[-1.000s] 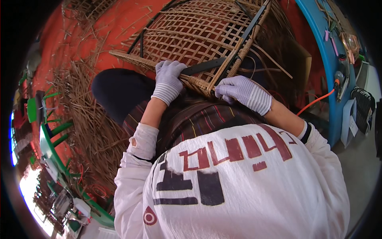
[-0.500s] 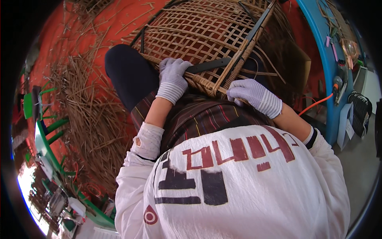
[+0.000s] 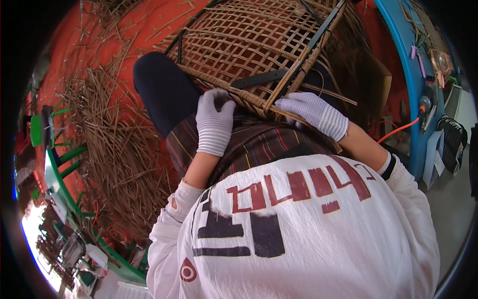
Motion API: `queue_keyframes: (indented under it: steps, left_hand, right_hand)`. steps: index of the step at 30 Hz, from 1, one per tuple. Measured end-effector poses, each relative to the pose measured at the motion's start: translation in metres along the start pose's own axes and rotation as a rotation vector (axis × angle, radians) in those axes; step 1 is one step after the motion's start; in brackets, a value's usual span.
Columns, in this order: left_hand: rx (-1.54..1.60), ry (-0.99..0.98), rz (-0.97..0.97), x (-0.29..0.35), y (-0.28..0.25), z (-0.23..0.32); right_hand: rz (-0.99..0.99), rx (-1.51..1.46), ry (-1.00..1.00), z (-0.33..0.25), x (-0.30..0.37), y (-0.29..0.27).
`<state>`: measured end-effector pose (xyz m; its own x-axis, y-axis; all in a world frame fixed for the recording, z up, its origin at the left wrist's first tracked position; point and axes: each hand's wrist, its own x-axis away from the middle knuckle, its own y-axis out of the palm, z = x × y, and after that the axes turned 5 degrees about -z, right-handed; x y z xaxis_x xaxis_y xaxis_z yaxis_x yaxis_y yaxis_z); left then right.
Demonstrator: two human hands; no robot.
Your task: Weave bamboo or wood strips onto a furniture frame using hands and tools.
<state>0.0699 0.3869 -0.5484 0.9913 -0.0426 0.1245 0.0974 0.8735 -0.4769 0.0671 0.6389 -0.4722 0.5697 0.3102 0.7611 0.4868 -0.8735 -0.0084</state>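
A woven rattan basket (image 3: 234, 42) with open lattice sides rests across my lap, its corner toward me. My right hand (image 3: 314, 114), in a pale striped knit glove, is closed over the wrapped rim beside that corner. Its fingertips are partly hidden beneath. In a matching glove, my left hand (image 3: 215, 122) is at the near rim, left of the corner. Its thumb and bent fingers stand apart, with nothing visible between them. A dark flat strip (image 3: 261, 78) runs inside the near side of the basket. Loose rattan ends (image 3: 331, 92) stick out past my right hand.
Dry fibre strips (image 3: 117, 144) lie heaped on the red floor at left. A green stool-like frame (image 3: 64, 199) stands at far left. On the right is a blue table edge (image 3: 406, 55), with an orange cord (image 3: 398, 130) and a tool (image 3: 424, 104) by it.
My left hand has drawn back from over the rim toward me, and its thumb and fingers have parted. My right hand has shifted slightly left and up along the corner.
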Motion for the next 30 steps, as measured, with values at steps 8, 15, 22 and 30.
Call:
queue_keyframes:
  steps: [8, 15, 22, 30]
  left_hand:
    - [1.142, -0.816, -0.469, -0.012, 0.001, -0.009]
    - [0.979, -0.782, -0.457, -0.01, 0.005, 0.019]
    - [0.855, -0.749, -0.46, -0.008, 0.007, 0.031]
    - [0.858, -0.788, -0.395, -0.011, 0.015, 0.041]
  right_hand:
    - [-0.013, -0.017, -0.04, -0.004, -0.002, 0.009]
    - [-0.033, 0.188, -0.14, -0.004, -0.003, 0.01]
    - [-0.003, 0.423, -0.282, 0.005, -0.007, 0.009]
    - [0.013, 0.448, -0.341, 0.013, -0.013, 0.006]
